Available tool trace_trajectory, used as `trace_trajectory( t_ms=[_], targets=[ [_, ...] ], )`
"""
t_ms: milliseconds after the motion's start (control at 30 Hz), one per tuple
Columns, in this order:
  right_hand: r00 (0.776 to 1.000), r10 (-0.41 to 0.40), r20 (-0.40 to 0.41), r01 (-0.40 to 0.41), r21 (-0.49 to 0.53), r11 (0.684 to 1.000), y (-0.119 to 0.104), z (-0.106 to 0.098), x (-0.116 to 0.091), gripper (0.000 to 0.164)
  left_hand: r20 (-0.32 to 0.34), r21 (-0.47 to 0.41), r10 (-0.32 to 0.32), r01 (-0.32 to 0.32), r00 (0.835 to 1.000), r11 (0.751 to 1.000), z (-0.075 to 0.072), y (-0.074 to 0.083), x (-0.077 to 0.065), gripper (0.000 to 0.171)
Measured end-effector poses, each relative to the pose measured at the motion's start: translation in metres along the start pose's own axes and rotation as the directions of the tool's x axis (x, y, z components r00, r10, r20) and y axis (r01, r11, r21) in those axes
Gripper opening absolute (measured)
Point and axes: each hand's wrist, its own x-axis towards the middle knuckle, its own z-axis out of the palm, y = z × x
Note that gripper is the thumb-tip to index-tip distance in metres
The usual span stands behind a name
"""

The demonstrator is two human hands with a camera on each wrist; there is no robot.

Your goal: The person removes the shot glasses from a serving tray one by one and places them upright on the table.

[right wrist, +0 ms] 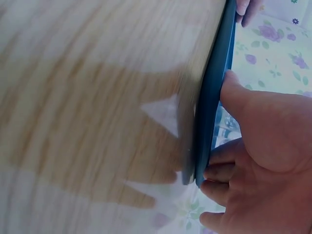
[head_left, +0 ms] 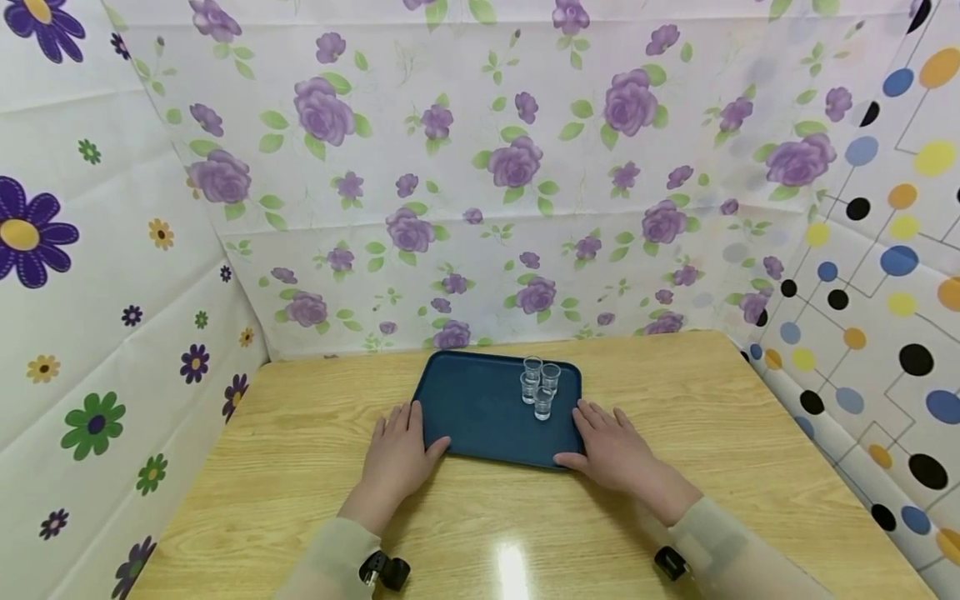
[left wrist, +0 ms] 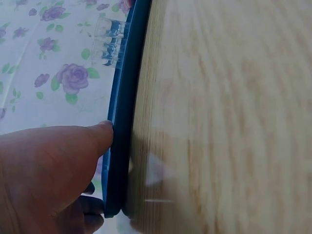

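A dark blue rectangular tray (head_left: 480,408) lies on the wooden table, slightly askew. Several small clear shot glasses (head_left: 542,387) stand in a cluster near its right end. My left hand (head_left: 396,454) is at the near left corner, with extended fingers along the left side and the thumb against the front rim. At the opposite near corner, my right hand (head_left: 615,446) touches the right side with spread fingers, its thumb on the front edge. Both wrist views show thumb tips right at the rim of the tray (left wrist: 124,97). Part of the glasses (right wrist: 228,124) shows behind my right hand.
The light wood table (head_left: 300,500) extends around the tray on all sides. A floral cloth (head_left: 450,167) hangs behind its far edge. Patterned cloths flank it, one with daisies (head_left: 97,425) on the left and one with dots (head_left: 900,358) on the right.
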Motion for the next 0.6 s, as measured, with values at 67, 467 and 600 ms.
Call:
trace_trajectory(
  t_ms=[67, 467, 600],
  targets=[
    [1.0, -0.01, 0.001, 0.01, 0.004, 1.0, 0.0, -0.001, 0.0, 0.09, -0.004, -0.004, 0.0, 0.0, 1.0, 1.0, -0.001, 0.0, -0.003, 0.089],
    [0.998, -0.055, 0.028, 0.054, 0.017, 0.998, 0.013, 0.002, 0.004, 0.093, -0.023, 0.008, 0.01, -0.01, 1.0, 1.0, -0.003, 0.006, -0.021, 0.088],
    [0.998, -0.055, 0.044, 0.053, 0.043, 0.998, 0.015, 0.001, 0.004, 0.093, -0.025, 0.021, 0.011, -0.01, 1.0, 1.0, -0.001, 0.007, -0.024, 0.088]
  ],
)
